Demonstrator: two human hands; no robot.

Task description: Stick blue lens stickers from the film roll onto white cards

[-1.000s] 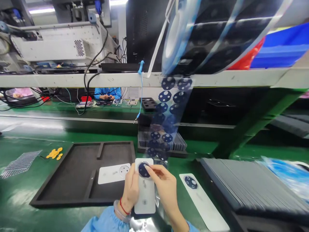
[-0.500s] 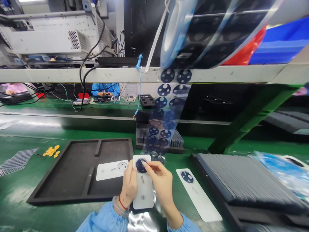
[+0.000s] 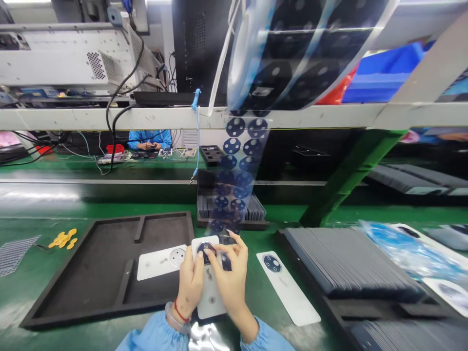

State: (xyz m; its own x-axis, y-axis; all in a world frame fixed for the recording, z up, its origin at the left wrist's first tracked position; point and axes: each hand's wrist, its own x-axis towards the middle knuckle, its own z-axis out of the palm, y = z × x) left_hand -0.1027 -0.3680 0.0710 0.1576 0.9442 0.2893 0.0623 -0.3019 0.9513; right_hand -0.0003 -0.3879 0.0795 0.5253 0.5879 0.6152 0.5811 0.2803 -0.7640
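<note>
My left hand (image 3: 190, 282) grips the left edge of a white phone back cover (image 3: 209, 292) held upright over the green bench. A dark round camera sticker (image 3: 205, 249) sits at the cover's top. My right hand (image 3: 231, 273) rests on the cover's right side, fingers bent and pressing around the sticker. A clear film strip (image 3: 236, 165) carrying several dark round stickers hangs from a roll overhead down to my hands.
A black foam tray (image 3: 91, 273) at left holds another white cover (image 3: 161, 262). A third cover with a sticker (image 3: 287, 287) lies at right. Stacked grey trays (image 3: 347, 263), yellow bits (image 3: 63, 239), a metal shelf rail (image 3: 146, 117) and a distant person's blue sleeves (image 3: 148, 139) are around.
The view has swung right, so everything sits further left. My right hand's fingers have curled in over the sticker and the cover's top.
</note>
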